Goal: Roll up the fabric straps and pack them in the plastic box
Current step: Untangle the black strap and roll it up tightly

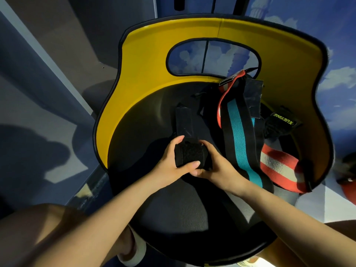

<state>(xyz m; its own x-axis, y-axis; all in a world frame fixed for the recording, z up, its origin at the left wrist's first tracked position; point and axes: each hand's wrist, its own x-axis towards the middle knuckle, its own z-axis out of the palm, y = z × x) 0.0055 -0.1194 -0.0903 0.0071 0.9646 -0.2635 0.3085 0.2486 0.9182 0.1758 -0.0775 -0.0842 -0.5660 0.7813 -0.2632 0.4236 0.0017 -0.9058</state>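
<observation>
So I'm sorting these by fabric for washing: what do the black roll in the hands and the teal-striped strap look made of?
The black roll, held by the left hand and right hand, looks like matte woven fabric with a fuzzy hook-and-loop patch. The teal-striped strap looks like ribbed woven elastic, judging by its fine ridged texture; the exact fibre can't be told.

fuzzy black cloth strap roll, woven striped band, glossy yellow chair back

"XUEYING" in yellow-green capitals on black label tab of black strap, right side of chair seat; reads upside down from wearer's view. Second label on red-edged strap end near backrest: print present, too small to read.
</observation>
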